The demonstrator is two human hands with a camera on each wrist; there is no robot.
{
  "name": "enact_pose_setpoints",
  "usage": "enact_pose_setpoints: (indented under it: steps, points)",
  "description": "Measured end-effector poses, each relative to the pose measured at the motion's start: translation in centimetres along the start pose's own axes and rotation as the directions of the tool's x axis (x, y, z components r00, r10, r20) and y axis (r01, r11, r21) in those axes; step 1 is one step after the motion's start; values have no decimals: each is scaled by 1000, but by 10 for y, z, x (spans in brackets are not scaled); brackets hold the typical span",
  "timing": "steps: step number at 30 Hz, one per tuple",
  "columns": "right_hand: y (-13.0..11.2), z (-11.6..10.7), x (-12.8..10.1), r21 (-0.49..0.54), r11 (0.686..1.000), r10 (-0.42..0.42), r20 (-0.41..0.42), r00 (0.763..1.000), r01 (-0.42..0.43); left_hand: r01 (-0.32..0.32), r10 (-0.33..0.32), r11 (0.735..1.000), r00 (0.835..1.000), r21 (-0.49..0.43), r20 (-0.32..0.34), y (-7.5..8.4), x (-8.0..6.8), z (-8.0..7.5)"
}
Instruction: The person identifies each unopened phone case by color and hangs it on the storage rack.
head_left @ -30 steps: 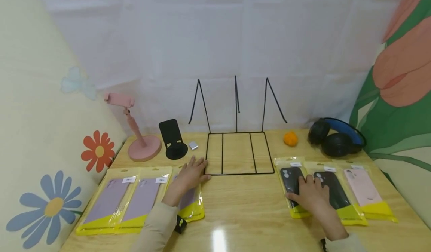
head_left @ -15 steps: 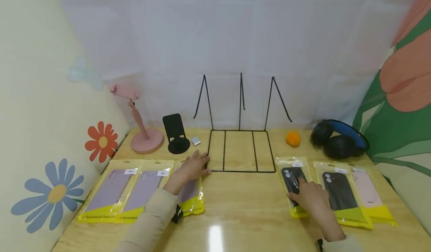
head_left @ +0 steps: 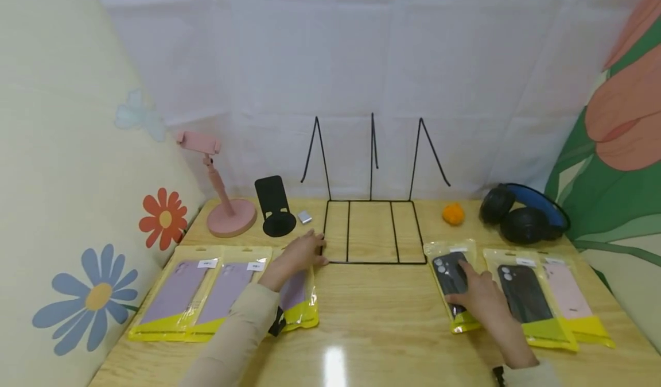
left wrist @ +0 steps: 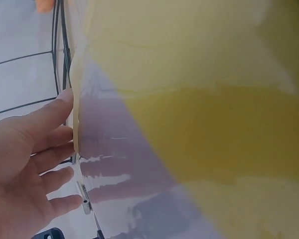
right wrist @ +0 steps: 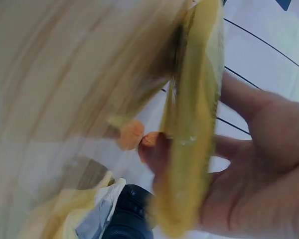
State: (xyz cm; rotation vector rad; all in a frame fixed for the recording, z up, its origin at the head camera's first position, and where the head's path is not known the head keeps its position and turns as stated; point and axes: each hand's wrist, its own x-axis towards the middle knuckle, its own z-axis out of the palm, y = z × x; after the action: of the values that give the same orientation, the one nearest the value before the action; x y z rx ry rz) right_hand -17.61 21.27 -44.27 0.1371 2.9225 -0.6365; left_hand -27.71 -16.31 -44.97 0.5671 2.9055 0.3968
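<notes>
In the head view my right hand (head_left: 480, 295) grips the leftmost right-side package, a clear-and-yellow pouch with a black phone case (head_left: 450, 275). The right wrist view shows this pouch (right wrist: 192, 134) edge-on between thumb and fingers, its near side tilted up off the table. My left hand (head_left: 296, 256) lies over a pouched purple phone case (head_left: 294, 292), its fingertips right at the left side of a black wire rack (head_left: 361, 262). Up close in the left wrist view, the left hand (left wrist: 30, 154) has relaxed fingers beside the pouch's edge (left wrist: 75, 119).
Two more pouched purple cases (head_left: 172, 289) lie at left; a black case (head_left: 527, 292) and a pink case (head_left: 568, 289) lie at right. Behind are a pink phone stand (head_left: 232, 217), black stand (head_left: 271, 194), small silver block (head_left: 304, 217), orange ball (head_left: 453, 213) and headphones (head_left: 524, 223).
My right hand has closed on the leftmost black-case pouch and tipped it up. The neighbouring black-case pouch has slid right, away from it. My left hand stays by the rack.
</notes>
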Motion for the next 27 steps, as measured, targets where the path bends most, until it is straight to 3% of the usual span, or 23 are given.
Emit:
enact_pose_setpoints:
  steps: [4, 9, 12, 16, 19, 21, 24, 27]
  points:
    - [2, -10, 1, 118, 988, -97, -45, 994, 102, 21, -21, 1000, 1000, -23, 7, 0, 3, -2]
    - [2, -17, -2, 271, 936, -199, -113, 974, 222, 34, -34, 999, 999, -40, 5, 0, 4, -3]
    - [-4, -15, -7, 389, 879, -244, -128, 961, 275, 46, -45, 998, 999, -50, 16, -2, 4, -2]
    - [-23, -15, -17, 545, 777, -291, -131, 948, 314, 51, -50, 996, 998, -70, 23, -2, 3, 0]
    - [-41, -20, -26, 608, 701, -327, -192, 925, 373, 29, -29, 996, 1000, -81, 5, -1, 3, 0]
    - [-54, -25, -34, 628, 641, -361, -260, 896, 441, 18, -19, 996, 1000, -85, -6, -1, 3, -1]
    - [-73, -32, -45, 624, 533, -439, -373, 817, 571, 15, -16, 997, 1000, -77, -12, -1, 3, -1]
    - [-88, -38, -50, 610, 463, -473, -444, 761, 643, 18, -18, 997, 1000, -69, -6, -1, 2, 0]
